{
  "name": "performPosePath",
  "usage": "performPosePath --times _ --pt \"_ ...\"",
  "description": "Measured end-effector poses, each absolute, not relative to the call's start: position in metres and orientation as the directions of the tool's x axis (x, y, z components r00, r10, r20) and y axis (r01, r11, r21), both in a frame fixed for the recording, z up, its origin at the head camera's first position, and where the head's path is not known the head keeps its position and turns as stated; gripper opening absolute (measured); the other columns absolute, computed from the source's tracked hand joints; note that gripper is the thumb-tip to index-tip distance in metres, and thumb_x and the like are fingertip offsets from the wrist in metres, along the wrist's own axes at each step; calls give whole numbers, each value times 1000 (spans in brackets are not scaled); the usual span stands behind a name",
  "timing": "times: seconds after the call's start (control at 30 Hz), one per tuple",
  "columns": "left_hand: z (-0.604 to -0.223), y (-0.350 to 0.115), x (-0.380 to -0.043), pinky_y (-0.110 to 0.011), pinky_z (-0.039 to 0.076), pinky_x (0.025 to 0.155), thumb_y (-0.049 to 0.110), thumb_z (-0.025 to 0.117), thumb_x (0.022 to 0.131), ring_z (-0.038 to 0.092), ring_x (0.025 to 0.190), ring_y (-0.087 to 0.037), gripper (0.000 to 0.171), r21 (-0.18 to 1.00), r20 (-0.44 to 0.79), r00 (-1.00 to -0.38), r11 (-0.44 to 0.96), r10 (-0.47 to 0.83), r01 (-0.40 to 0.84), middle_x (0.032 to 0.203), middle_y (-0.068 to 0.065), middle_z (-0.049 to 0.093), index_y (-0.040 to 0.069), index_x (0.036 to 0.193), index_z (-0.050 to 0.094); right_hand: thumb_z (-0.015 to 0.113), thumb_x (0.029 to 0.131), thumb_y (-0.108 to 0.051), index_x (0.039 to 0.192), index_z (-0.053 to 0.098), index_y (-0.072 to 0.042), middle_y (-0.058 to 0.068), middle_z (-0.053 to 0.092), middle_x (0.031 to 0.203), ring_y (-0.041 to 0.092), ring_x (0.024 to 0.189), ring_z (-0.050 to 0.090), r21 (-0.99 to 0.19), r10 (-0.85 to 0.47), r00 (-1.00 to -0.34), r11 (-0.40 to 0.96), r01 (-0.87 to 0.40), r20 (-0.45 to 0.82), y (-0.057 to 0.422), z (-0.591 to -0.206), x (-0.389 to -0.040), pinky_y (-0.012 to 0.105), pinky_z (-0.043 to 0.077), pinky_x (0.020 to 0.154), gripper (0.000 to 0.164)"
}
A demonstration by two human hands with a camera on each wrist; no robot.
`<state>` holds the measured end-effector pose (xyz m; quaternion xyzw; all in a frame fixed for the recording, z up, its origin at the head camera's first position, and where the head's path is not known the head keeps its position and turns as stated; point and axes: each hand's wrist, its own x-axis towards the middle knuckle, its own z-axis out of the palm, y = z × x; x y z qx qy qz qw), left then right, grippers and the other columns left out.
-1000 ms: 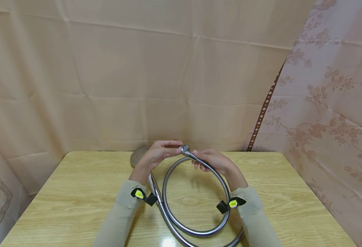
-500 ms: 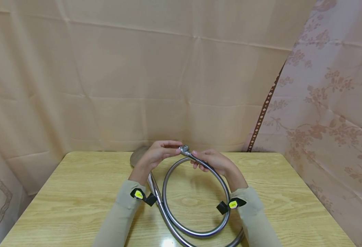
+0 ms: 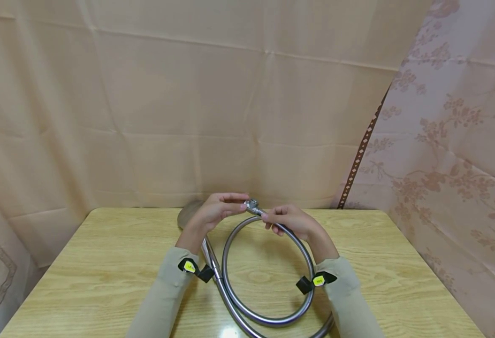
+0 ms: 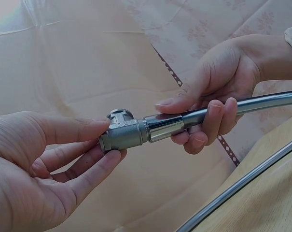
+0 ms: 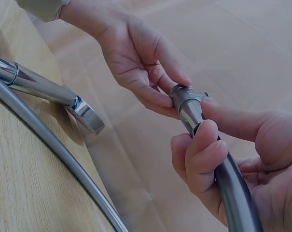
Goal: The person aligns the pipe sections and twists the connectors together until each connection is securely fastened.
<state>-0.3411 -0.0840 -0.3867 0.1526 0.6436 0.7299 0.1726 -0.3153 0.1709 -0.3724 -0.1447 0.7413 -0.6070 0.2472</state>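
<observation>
My left hand [image 3: 211, 213] pinches a small metal angle valve [image 4: 125, 135] between thumb and fingertips, above the table's far edge. A shiny nut [image 4: 165, 128] on the end of a flexible metal shower hose [image 4: 273, 102] meets the valve. My right hand [image 3: 291, 221] grips the hose just behind that nut, its thumb on the nut in the left wrist view. The hose loops round on the table below. Its other end joins the handle [image 5: 39, 89] of a shower head [image 5: 87, 117], which lies at the left, partly behind my left hand in the head view. Threads inside the joint are hidden.
The wood-patterned table [image 3: 382, 281] ends just beyond my hands. Behind it hangs a beige curtain [image 3: 179, 103], with a flowered cloth [image 3: 450, 155] at the right. A black wrist camera [image 3: 304, 284] overlaps the hose loop in the head view.
My right thumb and fingers have shifted slightly on the hose end, with the thumb now lower. The left hand, valve and hose loop look nearly still.
</observation>
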Motion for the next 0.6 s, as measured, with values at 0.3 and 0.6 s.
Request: performPosePath --times 0.3,0.6 --pt "-387 -82 -337 -28 59 97 -7 63 95 73 98 -8 42 987 8 -901 -146 435 -62 118 -4 72 -14 135 55 53 107 -22 97 69 -1 1 68 82 4 60 54 -967 -539 -817 242 82 -204 173 -374 -314 15 45 52 28" --pt "-388 -82 -337 -28 58 98 -7 63 95 73 98 -8 41 989 5 -903 -137 429 -60 124 -8 71 -13 135 56 49 109 -26 99 69 1 0 69 81 3 60 55 -967 -551 -809 243 81 -206 172 -374 -314 15 44 50 35"
